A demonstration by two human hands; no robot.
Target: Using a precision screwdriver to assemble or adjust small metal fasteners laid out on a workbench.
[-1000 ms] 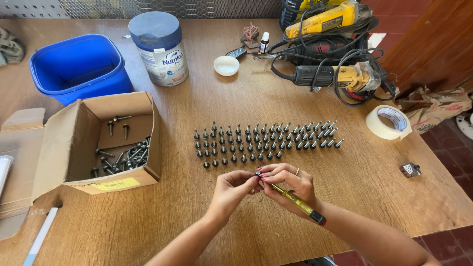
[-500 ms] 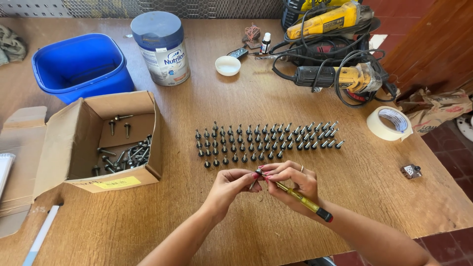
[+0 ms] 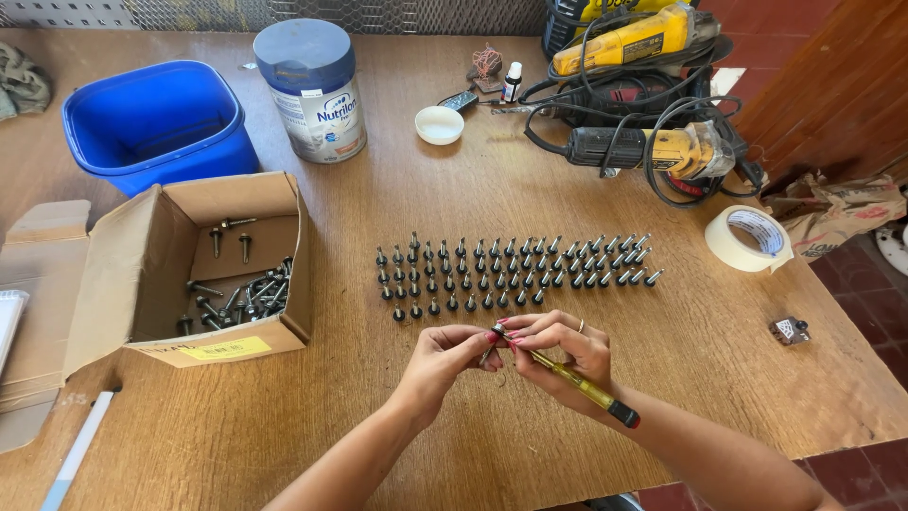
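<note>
My right hand point(image 3: 558, 355) grips a slim yellow-handled screwdriver point(image 3: 579, 380) with a dark end cap, its tip pointing left. My left hand point(image 3: 443, 355) pinches a small screw at that tip, the fingers of both hands meeting above the wooden table point(image 3: 378, 426). Just beyond my hands, rows of several dark screws point(image 3: 511, 270) stand upright on their heads. An open cardboard box point(image 3: 227, 265) to the left holds more loose screws.
A blue plastic tub point(image 3: 156, 123) and a lidded tin can point(image 3: 317, 90) stand at the back left. Yellow power tools with tangled cords point(image 3: 643, 95) lie at the back right. A roll of tape point(image 3: 749, 238), a white lid point(image 3: 440, 124) and a small bottle point(image 3: 512, 81) are nearby.
Both hands stay together over the same spot; the screwdriver's handle has tilted slightly. The view has shifted a little.
</note>
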